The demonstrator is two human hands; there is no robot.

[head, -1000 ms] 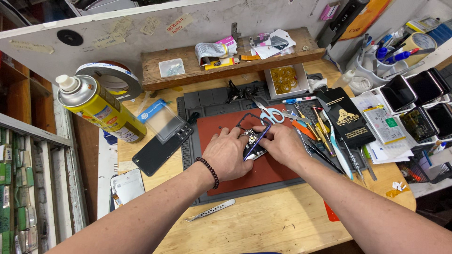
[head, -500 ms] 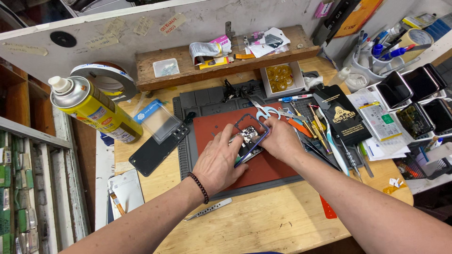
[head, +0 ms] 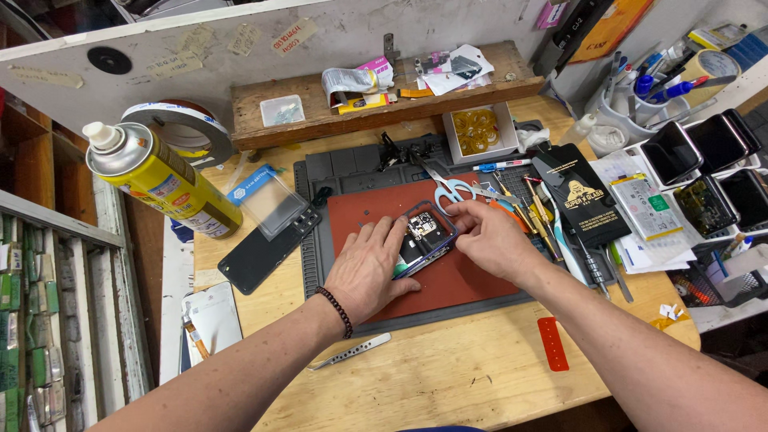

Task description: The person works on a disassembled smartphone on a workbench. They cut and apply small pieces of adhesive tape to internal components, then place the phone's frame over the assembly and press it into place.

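Lying tilted at the upper left of the frame is one yellow spray can (head: 164, 186) with a white nozzle, and beside it one roll of tape (head: 182, 128) leans against the back board. Below them, left of centre, one black phone back panel (head: 262, 252) lies on the wooden bench, and one pair of metal tweezers (head: 350, 351) rests near the lower edge. At centre, the left hand (head: 370, 270), a beaded bracelet at its wrist, lies palm down with fingers spread flat on the red work mat (head: 464, 282), its fingertips pressing the near edge of the opened blue-framed phone (head: 422, 242), which sits on the mat in the middle of the frame with its circuit boards exposed. The right hand (head: 486, 237) comes in from the lower right, thumb and forefinger pressed together just above the phone's upper corner; what they pinch is too small to tell. Above them, one pair of scissors (head: 448, 190) with pale blue handles lies at the mat's top edge. One white open box (head: 478, 131) holds several amber tape rolls. At upper right, one white cup (head: 620, 112) holds pens and tools, and at the far right four dark phone screens (head: 706, 171) lie in a tray.
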